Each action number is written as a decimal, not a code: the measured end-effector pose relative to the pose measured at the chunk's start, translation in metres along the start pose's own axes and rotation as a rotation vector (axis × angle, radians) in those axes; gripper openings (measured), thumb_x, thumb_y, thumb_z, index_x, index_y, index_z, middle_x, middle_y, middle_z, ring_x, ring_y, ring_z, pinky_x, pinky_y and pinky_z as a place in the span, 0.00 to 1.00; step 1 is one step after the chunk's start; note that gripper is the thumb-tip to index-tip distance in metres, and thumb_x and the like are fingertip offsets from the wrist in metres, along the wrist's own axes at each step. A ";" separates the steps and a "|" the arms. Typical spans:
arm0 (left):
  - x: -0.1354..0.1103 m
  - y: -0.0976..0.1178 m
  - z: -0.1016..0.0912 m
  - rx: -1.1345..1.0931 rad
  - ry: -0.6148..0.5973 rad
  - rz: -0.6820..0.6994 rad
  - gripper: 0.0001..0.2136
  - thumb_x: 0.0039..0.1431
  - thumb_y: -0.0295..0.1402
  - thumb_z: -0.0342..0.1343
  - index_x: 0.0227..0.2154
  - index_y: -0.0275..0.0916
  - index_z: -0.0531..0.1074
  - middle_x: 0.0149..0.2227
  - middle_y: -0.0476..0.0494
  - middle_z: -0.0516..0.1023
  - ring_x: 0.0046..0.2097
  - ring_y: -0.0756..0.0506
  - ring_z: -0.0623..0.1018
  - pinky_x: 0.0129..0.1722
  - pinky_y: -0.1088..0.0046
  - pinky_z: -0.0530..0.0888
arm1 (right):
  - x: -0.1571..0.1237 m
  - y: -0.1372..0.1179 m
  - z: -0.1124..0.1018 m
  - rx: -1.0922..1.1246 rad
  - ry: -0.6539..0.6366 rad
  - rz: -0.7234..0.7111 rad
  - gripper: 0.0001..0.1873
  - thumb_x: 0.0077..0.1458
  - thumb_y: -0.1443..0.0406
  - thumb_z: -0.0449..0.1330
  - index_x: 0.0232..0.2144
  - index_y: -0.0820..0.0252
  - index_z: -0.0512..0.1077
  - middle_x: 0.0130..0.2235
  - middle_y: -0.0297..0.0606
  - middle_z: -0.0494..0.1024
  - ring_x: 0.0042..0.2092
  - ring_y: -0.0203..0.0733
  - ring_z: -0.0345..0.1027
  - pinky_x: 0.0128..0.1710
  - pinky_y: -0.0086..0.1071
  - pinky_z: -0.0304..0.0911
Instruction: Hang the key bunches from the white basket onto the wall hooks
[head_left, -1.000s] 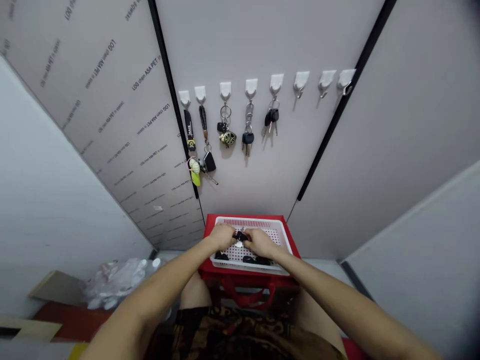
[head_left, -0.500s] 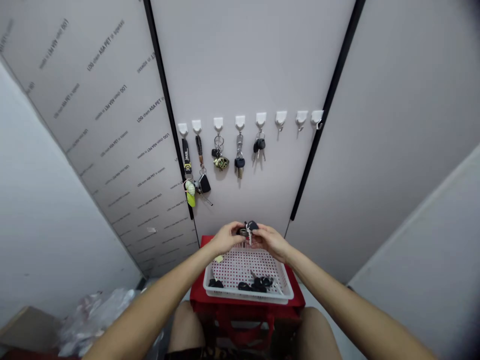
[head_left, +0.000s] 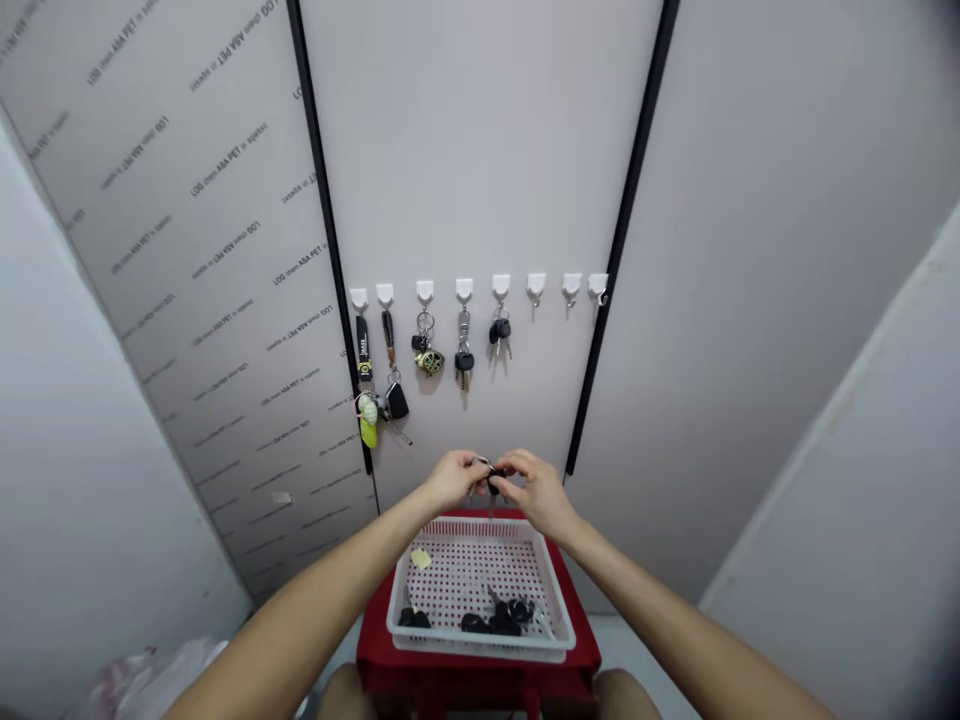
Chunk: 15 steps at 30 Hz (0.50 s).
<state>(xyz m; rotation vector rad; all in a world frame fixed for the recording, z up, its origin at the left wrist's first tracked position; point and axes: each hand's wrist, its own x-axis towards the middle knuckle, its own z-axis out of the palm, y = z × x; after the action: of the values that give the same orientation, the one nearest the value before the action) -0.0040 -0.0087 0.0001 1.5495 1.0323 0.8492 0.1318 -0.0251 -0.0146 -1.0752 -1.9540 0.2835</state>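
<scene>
Keys (head_left: 493,484), lower ctr of frame above basket (head_left: 480,568): our L hand (head_left: 453,478) pinches ring (head_left: 484,461), R hand (head_left: 538,490) pinches keys, fingers nearly closed. Prob. orienting ring; next needs its loop clear.

A bunch of keys (head_left: 493,483), black-headed, hangs blades-down on a metal ring (head_left: 484,461) between the fingers (head_left: 517,463).

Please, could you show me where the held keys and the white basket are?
Held keys (head_left: 493,484): head view, on their black part.
White basket (head_left: 480,645): head view, on its near rim.
</scene>
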 end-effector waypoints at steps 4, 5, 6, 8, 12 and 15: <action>0.005 0.009 -0.001 0.081 -0.011 -0.034 0.06 0.43 0.28 0.43 0.18 0.32 0.62 0.14 0.53 0.62 0.17 0.56 0.62 0.20 0.80 0.60 | 0.009 -0.003 -0.012 -0.021 -0.012 -0.013 0.07 0.42 0.66 0.49 0.20 0.62 0.66 0.23 0.35 0.66 0.27 0.32 0.58 0.28 0.27 0.54; 0.007 0.012 -0.001 0.125 0.032 -0.016 0.06 0.43 0.28 0.43 0.20 0.32 0.62 0.16 0.52 0.64 0.19 0.55 0.64 0.21 0.79 0.62 | 0.014 -0.003 -0.018 -0.003 -0.017 0.015 0.08 0.42 0.66 0.49 0.20 0.62 0.67 0.22 0.35 0.66 0.27 0.33 0.58 0.28 0.27 0.54; 0.009 0.016 -0.001 0.182 0.096 0.029 0.05 0.43 0.27 0.44 0.23 0.32 0.63 0.19 0.50 0.66 0.21 0.55 0.65 0.24 0.78 0.63 | 0.020 -0.004 -0.025 0.025 -0.017 0.062 0.08 0.41 0.65 0.49 0.19 0.62 0.66 0.22 0.34 0.67 0.26 0.33 0.59 0.27 0.26 0.54; 0.013 0.027 0.001 0.299 0.232 0.179 0.07 0.42 0.26 0.45 0.27 0.33 0.63 0.27 0.46 0.68 0.29 0.53 0.67 0.30 0.76 0.64 | 0.037 -0.005 -0.040 0.103 0.016 0.195 0.09 0.39 0.63 0.50 0.18 0.62 0.66 0.21 0.34 0.67 0.24 0.33 0.59 0.25 0.26 0.54; 0.025 0.061 0.014 0.451 0.287 0.499 0.14 0.43 0.25 0.44 0.36 0.36 0.61 0.40 0.44 0.65 0.40 0.50 0.65 0.40 0.74 0.62 | 0.082 -0.009 -0.071 0.274 0.217 0.325 0.09 0.36 0.62 0.52 0.17 0.63 0.65 0.18 0.33 0.66 0.21 0.31 0.57 0.21 0.26 0.54; 0.039 0.091 0.021 0.555 0.341 0.617 0.18 0.43 0.25 0.44 0.41 0.34 0.57 0.45 0.41 0.61 0.46 0.48 0.60 0.46 0.71 0.57 | 0.118 -0.015 -0.092 0.375 0.376 0.303 0.08 0.34 0.63 0.53 0.17 0.64 0.65 0.18 0.33 0.66 0.20 0.29 0.56 0.20 0.26 0.56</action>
<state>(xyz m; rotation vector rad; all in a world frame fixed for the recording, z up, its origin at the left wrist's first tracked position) 0.0471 0.0119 0.0848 2.3163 1.0991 1.3616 0.1644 0.0395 0.1167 -1.0795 -1.3391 0.5468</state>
